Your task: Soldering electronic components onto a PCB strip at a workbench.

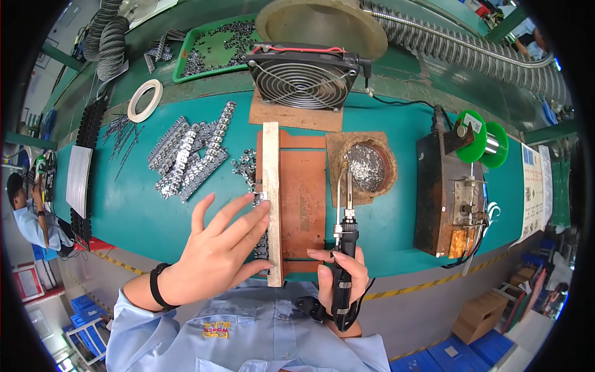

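Observation:
My left hand has its fingers stretched out and spread. Its fingertips and thumb touch a row of small metal parts along the left side of a pale wooden bar. That bar lies across a reddish-brown board, and part of the row is hidden under the hand. In my right hand is a black-handled soldering iron, with a thin metal feed tube alongside it. The iron's tip points away from me, over the near edge of a round brown pot holding silvery metal bits.
Strips of metal parts lie piled to the left, beside dark thin sticks and a tape roll. A black fan and green tray stand behind. At right is a solder feeder with a green spool.

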Demonstrator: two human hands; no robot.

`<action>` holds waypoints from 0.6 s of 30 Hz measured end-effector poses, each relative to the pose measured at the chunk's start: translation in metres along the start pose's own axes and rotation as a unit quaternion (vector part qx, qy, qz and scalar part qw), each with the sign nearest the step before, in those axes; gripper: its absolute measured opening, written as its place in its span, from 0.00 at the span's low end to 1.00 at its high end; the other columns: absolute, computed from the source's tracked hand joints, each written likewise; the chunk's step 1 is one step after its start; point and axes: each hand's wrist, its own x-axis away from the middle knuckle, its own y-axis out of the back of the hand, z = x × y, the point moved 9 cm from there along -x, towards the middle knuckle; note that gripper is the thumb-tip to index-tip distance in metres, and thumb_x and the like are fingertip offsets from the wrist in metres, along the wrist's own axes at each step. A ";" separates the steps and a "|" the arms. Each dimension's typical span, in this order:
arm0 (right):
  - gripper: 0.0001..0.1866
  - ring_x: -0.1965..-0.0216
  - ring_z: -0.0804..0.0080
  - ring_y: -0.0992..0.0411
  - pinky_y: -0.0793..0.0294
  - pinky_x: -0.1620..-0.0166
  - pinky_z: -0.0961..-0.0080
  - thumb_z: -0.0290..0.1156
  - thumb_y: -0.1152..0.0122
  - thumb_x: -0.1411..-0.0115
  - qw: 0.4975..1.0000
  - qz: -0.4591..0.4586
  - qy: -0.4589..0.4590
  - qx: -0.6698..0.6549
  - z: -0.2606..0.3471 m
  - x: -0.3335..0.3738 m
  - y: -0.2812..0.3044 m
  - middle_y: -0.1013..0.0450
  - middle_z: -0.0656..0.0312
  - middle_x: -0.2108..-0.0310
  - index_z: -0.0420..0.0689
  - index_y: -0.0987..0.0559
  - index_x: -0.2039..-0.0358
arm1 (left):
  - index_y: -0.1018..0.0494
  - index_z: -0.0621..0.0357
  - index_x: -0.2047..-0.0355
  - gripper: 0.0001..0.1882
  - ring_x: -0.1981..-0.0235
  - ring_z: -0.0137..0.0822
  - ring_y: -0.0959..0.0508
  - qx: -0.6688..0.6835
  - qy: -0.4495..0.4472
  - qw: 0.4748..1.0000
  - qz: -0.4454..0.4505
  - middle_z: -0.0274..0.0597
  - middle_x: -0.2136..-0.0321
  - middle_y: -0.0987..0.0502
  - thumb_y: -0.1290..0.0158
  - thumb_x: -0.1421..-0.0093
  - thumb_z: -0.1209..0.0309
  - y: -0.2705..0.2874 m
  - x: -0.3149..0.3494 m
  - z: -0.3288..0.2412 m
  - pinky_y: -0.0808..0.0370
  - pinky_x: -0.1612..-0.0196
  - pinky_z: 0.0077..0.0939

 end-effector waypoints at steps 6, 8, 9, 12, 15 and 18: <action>0.13 0.68 0.68 0.34 0.37 0.59 0.71 0.27 0.47 0.45 0.999 0.022 -0.030 0.030 0.016 0.005 -0.011 0.25 0.54 0.75 0.43 0.37 0.60 | 0.31 0.59 0.57 0.26 0.49 0.44 0.35 0.066 -0.069 0.995 0.005 0.42 0.53 0.32 0.42 0.55 0.61 0.030 0.007 0.011 0.46 0.47 0.45; 0.13 0.68 0.68 0.34 0.37 0.59 0.71 0.27 0.48 0.45 0.999 0.021 -0.032 0.037 0.020 0.006 -0.014 0.25 0.55 0.75 0.43 0.37 0.60 | 0.31 0.59 0.57 0.24 0.50 0.45 0.34 0.117 -0.042 0.992 -0.029 0.43 0.54 0.31 0.42 0.55 0.62 0.046 0.005 0.040 0.43 0.48 0.42; 0.12 0.68 0.69 0.33 0.38 0.56 0.69 0.27 0.48 0.45 0.998 0.021 -0.039 0.046 0.019 0.005 -0.015 0.25 0.55 0.75 0.43 0.37 0.60 | 0.30 0.59 0.58 0.23 0.52 0.46 0.33 0.167 -0.011 0.984 -0.059 0.44 0.55 0.30 0.42 0.55 0.64 0.055 0.002 0.060 0.40 0.49 0.40; 0.12 0.67 0.69 0.31 0.41 0.52 0.67 0.27 0.49 0.44 0.997 0.020 -0.041 0.063 0.029 0.004 -0.018 0.25 0.56 0.74 0.42 0.37 0.60 | 0.30 0.62 0.62 0.19 0.57 0.46 0.31 0.119 0.019 0.988 -0.095 0.47 0.59 0.29 0.42 0.55 0.67 0.077 -0.006 0.106 0.34 0.55 0.35; 0.12 0.66 0.70 0.29 0.48 0.46 0.63 0.27 0.50 0.44 0.995 0.000 -0.048 0.093 0.041 0.000 -0.024 0.25 0.57 0.73 0.42 0.37 0.60 | 0.30 0.60 0.61 0.20 0.54 0.47 0.32 0.055 0.023 0.994 -0.087 0.47 0.57 0.30 0.42 0.55 0.67 0.089 -0.003 0.138 0.36 0.52 0.37; 0.12 0.65 0.70 0.28 0.52 0.44 0.61 0.27 0.50 0.44 0.994 -0.007 -0.056 0.097 0.041 0.001 -0.028 0.25 0.58 0.73 0.42 0.37 0.59 | 0.30 0.59 0.60 0.21 0.53 0.48 0.32 -0.007 -0.020 0.997 -0.076 0.48 0.56 0.31 0.42 0.56 0.67 0.081 -0.002 0.140 0.37 0.50 0.38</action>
